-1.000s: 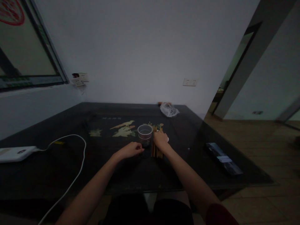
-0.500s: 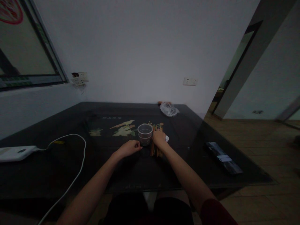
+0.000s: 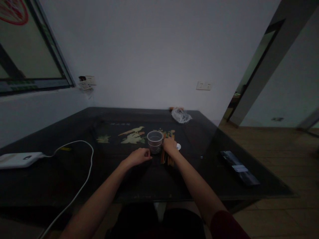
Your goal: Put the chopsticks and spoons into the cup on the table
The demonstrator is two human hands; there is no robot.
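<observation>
A clear plastic cup [image 3: 155,142] stands upright on the dark table, between my hands. To its left, my left hand [image 3: 141,156] lies low on the tabletop with its fingers loosely curled and nothing visible in them. On the cup's right side, several thin orange-brown sticks [image 3: 163,156] lie side by side, pointing away from me. My right hand [image 3: 170,146] rests over their middle with the fingers curled onto them; the fingertips are hidden. Just past that hand, a small white round piece [image 3: 178,146] is partly covered.
A crumpled clear plastic bag [image 3: 181,115] lies near the wall. On the right is a dark flat package [image 3: 239,168] with a pale label. A white power bank [image 3: 21,160] with a long white cable [image 3: 88,176] occupies the left side of the table [image 3: 199,182].
The view has shifted slightly. My right hand stays over the sticks, whose ends look slightly rearranged. My left hand keeps its place by the cup.
</observation>
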